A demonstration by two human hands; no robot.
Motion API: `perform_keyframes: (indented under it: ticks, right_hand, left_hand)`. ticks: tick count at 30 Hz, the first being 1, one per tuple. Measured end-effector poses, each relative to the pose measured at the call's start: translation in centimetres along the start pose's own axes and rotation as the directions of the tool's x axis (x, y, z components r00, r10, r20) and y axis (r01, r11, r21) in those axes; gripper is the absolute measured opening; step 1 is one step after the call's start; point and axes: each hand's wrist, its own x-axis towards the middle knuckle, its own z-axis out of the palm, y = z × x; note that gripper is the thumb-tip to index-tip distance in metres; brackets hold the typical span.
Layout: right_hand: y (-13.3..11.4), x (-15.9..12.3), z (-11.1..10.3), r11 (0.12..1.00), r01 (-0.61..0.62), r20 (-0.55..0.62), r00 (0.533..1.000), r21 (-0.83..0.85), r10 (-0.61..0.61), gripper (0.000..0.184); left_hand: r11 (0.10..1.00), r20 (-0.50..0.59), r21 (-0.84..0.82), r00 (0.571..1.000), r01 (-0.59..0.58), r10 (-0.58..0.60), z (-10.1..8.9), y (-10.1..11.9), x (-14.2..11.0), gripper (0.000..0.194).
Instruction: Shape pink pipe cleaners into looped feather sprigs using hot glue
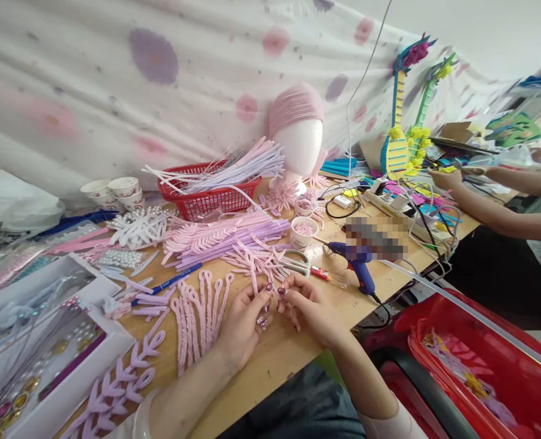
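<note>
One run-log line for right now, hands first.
left hand: pink fuzzy strip between fingers | right hand: fingertips close to left's | nearby: glue gun, scissors, looped pink strips | behind: white head form

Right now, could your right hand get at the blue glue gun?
Probably yes: the glue gun lies close by, its handle toward the near table edge, with nothing tall between it and the right hand. The fingers look busy with a pink fuzzy stem, though.

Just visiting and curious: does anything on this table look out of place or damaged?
Nothing looks clearly damaged. Slightly untidy: pale stems overhang the red basket, and the blue glue gun lies on its side.
</note>
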Motion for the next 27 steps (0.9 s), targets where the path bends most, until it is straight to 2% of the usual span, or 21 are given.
perform_keyframes:
  ticks: [11,18,23,27]
  right_hand:
    - [0.2,-0.1,0.2,0.999,0.037,-0.016,0.999,0.001,-0.037,0.024]
    - [0.5,-0.3,0.2,0.997,0.076,-0.012,0.997,-0.016,-0.077,0.025]
    - [1.2,-0.6,-0.2,0.993,0.119,-0.122,0.986,0.028,-0.114,0.026]
    - [1.8,-0.7,-0.4,0.987,0.149,-0.166,0.977,0.064,-0.137,0.026]
  left_hand:
    - [1.000,-0.049,0.011,0.999,-0.005,0.005,0.0,0.0,-0.1,0.033]
    - [1.000,-0.037,-0.005,0.999,-0.008,0.008,0.2,0.3,-0.1,0.035]
    - [0.998,-0.110,-0.005,0.992,-0.057,0.056,0.2,0.1,-0.2,0.035]
    - [0.997,-0.128,-0.006,0.989,-0.073,0.072,0.1,0.0,-0.1,0.035]
